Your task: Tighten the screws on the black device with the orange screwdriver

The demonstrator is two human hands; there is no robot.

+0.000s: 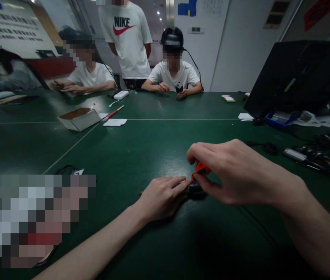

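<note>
My right hand (229,171) is closed in a pinch on a small orange-and-black object (202,168), held just above the table. Its kind is unclear because my fingers cover much of it. Palm down, my left hand (165,194) grips a long dark object (196,189) lying on the green table (159,147). Only the black right end and a thin left tip of that object show; the middle is hidden. My left fingertips are close to the lower end of the orange-and-black object, and I cannot tell whether they touch it.
An open box (80,120), a red pen-like stick (114,112) and paper (114,122) lie ahead left. A monitor (296,77), blue tray (278,119) and tangled cables (322,155) occupy the right. Several people sit or stand across the table. A blurred-out item (42,221) lies near left.
</note>
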